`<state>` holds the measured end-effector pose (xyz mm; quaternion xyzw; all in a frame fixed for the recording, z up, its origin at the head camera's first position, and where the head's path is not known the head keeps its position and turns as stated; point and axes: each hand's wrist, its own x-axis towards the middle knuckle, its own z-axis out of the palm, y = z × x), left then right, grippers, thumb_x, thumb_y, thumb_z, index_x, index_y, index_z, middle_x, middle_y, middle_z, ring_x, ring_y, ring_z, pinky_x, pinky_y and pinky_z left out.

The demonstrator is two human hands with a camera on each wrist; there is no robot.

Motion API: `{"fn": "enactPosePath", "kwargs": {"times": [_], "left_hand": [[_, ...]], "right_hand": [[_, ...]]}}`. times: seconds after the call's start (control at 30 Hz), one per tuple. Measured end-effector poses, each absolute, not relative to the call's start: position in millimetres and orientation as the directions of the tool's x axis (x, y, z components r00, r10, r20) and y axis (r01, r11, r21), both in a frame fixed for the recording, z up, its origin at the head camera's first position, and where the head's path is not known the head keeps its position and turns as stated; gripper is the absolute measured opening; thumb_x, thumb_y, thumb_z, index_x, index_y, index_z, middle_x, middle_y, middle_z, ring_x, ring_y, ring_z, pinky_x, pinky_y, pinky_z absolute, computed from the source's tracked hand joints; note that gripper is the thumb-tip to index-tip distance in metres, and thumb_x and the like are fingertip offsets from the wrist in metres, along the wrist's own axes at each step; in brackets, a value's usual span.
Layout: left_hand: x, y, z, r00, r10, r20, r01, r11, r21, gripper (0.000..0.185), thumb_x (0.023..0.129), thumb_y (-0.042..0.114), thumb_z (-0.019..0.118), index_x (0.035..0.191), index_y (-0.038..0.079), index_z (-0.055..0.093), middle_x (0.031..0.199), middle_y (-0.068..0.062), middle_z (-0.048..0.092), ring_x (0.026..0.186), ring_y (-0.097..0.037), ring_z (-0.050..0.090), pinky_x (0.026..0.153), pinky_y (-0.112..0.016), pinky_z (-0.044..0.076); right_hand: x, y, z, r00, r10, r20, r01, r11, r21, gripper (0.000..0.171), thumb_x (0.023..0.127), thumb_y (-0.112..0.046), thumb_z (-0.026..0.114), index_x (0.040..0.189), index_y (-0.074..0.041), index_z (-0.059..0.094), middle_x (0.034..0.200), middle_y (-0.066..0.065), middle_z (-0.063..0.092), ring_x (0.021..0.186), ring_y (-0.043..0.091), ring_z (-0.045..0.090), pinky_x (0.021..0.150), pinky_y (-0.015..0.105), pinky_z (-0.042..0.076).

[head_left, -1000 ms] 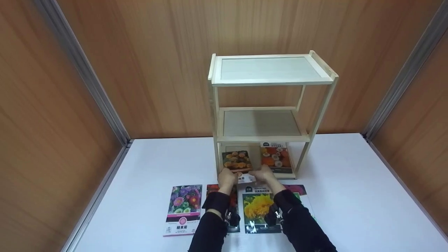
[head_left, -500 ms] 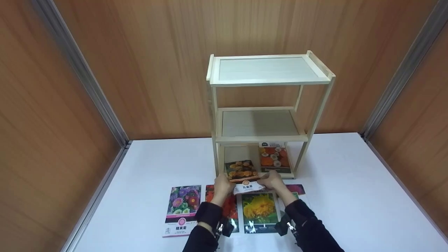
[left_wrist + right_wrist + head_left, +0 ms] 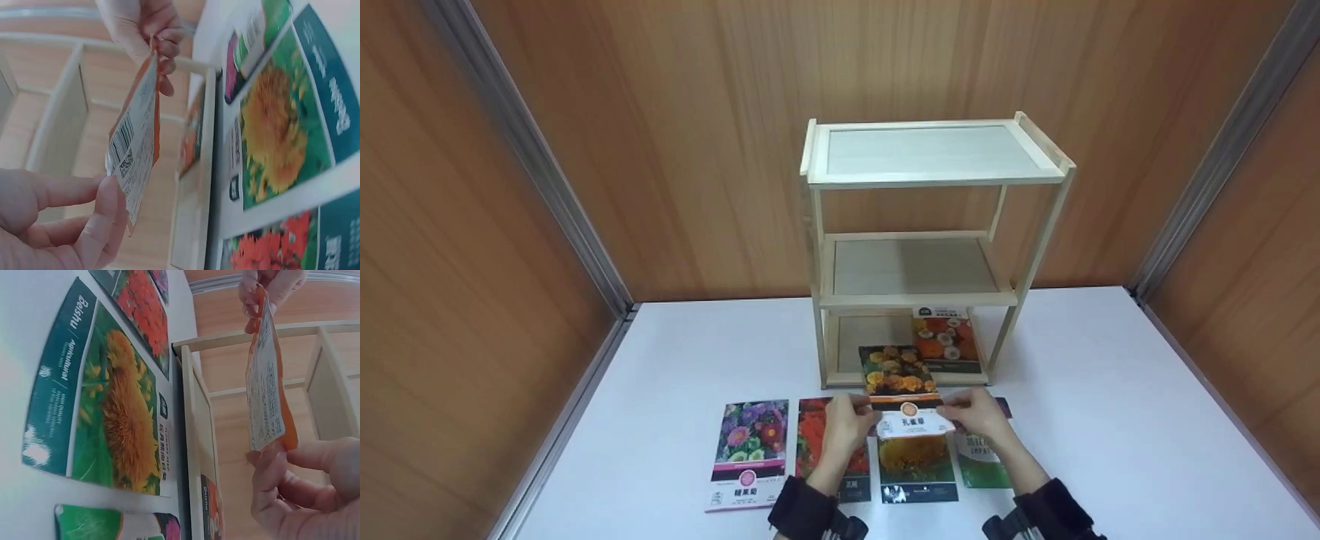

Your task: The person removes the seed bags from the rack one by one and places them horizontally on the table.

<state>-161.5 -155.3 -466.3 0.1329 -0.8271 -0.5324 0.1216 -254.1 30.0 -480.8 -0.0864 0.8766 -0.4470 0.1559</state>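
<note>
Pinching orange seed packet btwn left hand & right hand, above packets near desk's front edge, before wooden shelf.

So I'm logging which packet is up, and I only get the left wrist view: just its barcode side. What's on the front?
Observer: The head view shows the orange-edged paper seed packet printed with orange and yellow flowers, with a white label nearest the person.
Operator: Anything left of the red-flower one?
Observer: Yes, a purple-flower paper packet ends that row.
Operator: And the rack's upper levels?
Observer: The pale wooden three-tier rack holds no packets on its middle or top tier.
</note>
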Motion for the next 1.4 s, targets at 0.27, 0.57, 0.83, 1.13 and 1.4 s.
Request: {"fn": "enactPosePath", "kwargs": {"times": [0.27,0.57,0.83,1.13,1.4], "left_hand": [[-141,-121,-476,-0.939,-0.333,0.086,-0.063,0.411,0.909,0.023,0.071,-0.005,0.064,0.094,-0.010,0.063,0.058,0.001,0.055,0.047,-0.006,0.048,0.041,-0.019,0.041],[-138,-76,-504,-0.943,-0.332,-0.025,-0.160,0.385,0.909,0.009,0.071,-0.005,0.065,0.077,0.002,0.065,0.058,0.007,0.048,0.048,-0.003,0.042,0.040,-0.017,0.035],[-150,-37,-522,-0.933,-0.353,-0.065,-0.201,0.362,0.910,0.018,0.069,-0.004,0.069,0.086,0.002,0.068,0.062,0.008,0.052,0.054,-0.003,0.045,0.046,-0.018,0.038],[-169,-1,-530,-0.954,-0.300,0.017,-0.088,0.333,0.939,0.020,0.067,-0.006,0.067,0.086,-0.003,0.067,0.061,0.006,0.054,0.053,-0.001,0.047,0.047,-0.017,0.041],[-187,25,-523,-0.978,-0.206,-0.034,-0.124,0.442,0.888,0.011,0.064,-0.004,0.070,0.071,0.001,0.062,0.057,0.007,0.050,0.050,-0.001,0.047,0.045,-0.017,0.039]], "right_hand": [[-232,67,-492,-0.939,-0.264,-0.219,0.036,0.559,-0.828,0.023,0.076,-0.005,0.066,0.096,0.007,0.064,0.077,0.006,0.061,0.060,0.014,0.055,0.051,0.026,0.048],[-220,110,-502,-0.954,-0.161,-0.251,0.111,0.590,-0.799,0.018,0.073,-0.006,0.068,0.087,0.005,0.065,0.070,0.004,0.063,0.059,0.013,0.057,0.054,0.027,0.050],[-218,146,-512,-0.965,-0.074,-0.251,0.153,0.620,-0.770,0.017,0.075,-0.006,0.066,0.086,0.007,0.064,0.068,0.003,0.061,0.059,0.012,0.056,0.053,0.027,0.049],[-228,183,-515,-0.969,0.034,-0.247,0.213,0.625,-0.751,0.017,0.077,-0.005,0.064,0.089,0.007,0.064,0.068,0.004,0.060,0.060,0.013,0.054,0.052,0.026,0.048],[-243,209,-513,-0.972,0.096,-0.215,0.224,0.660,-0.717,0.018,0.079,-0.007,0.062,0.090,0.007,0.064,0.069,0.006,0.061,0.060,0.014,0.052,0.051,0.026,0.044]]}}
